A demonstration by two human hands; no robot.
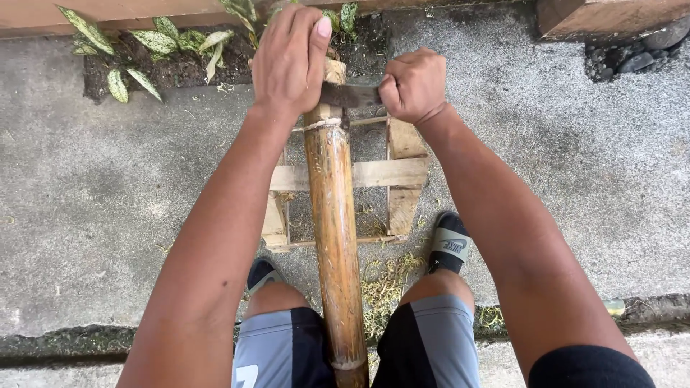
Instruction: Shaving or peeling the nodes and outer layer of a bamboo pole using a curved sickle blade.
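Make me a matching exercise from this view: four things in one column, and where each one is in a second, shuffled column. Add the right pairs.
Things:
1. left hand
2. right hand
3. bamboo pole
4. spotted-leaf plant

Places:
A. in the soil bed by the wooden edge
B. gripping the dark blade
C. on the pole's far end
D. between the knees, lying over the wooden frame

Pairs: 1-C, 2-B, 3-D, 4-A

No package, sign or screen shows; the only printed mark is a small dark logo on the pale grey strap of the sandal [448,246] on the concrete.
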